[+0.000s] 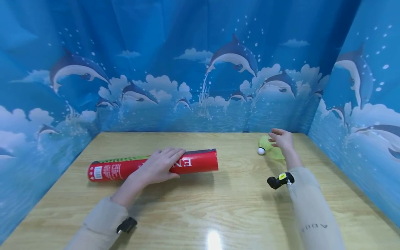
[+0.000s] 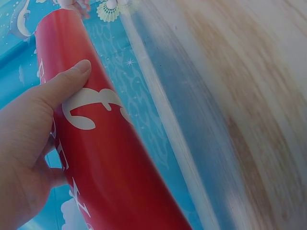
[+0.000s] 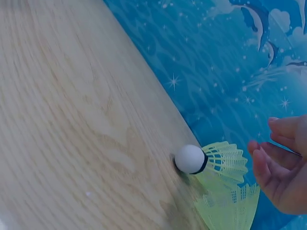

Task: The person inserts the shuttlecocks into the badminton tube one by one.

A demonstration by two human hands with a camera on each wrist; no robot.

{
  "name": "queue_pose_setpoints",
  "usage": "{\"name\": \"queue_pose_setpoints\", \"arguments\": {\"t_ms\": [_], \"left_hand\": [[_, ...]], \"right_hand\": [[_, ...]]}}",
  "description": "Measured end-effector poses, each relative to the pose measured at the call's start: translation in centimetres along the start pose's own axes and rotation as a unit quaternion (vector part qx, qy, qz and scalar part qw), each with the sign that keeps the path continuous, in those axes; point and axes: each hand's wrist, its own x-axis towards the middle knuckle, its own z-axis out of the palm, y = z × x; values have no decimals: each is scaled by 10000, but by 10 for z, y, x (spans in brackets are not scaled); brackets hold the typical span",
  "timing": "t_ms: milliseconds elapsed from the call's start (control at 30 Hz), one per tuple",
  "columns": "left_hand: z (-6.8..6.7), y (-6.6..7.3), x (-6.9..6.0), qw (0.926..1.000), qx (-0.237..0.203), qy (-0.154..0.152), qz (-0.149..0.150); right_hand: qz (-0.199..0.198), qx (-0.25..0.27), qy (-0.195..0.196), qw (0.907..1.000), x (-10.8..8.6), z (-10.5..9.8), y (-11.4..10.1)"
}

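Note:
My left hand (image 1: 160, 165) grips a long red shuttlecock tube (image 1: 203, 161) with white lettering, held lying sideways over the table's left-centre part. In the left wrist view, the thumb lies across the tube's side and the other fingers go round behind it. At the back right, a yellow-green shuttlecock (image 3: 225, 163) with a white head rests on the tabletop. A second yellow-green shuttlecock skirt (image 3: 230, 208) shows beside it; its head is out of sight. My right hand (image 1: 282, 140) is just beside and above these shuttlecocks, fingers loosely bent and holding nothing.
The light wood-grain table (image 1: 193, 211) runs back to a blue dolphin-print curtain (image 1: 175, 86), which also closes in the left and right sides. A black camera (image 1: 281, 180) is strapped at the right wrist, another (image 1: 126, 225) at the left.

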Motion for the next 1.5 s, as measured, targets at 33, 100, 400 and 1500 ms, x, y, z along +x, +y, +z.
{"name": "queue_pose_setpoints", "arguments": {"t_ms": [33,100,400,1500], "left_hand": [[0,0,0,10000,-2,-12,-9],[0,0,0,10000,-23,-28,-29],[-2,0,-1,9999,-50,69,-52],[0,1,-1,9999,-25,-110,-108]], "right_hand": [[47,-71,-86,9999,1,-1,1],[105,-191,-223,9995,3,-3,3],[278,-797,-636,9944,11,-6,5],[111,-1315,-210,9910,8,5,16]]}}
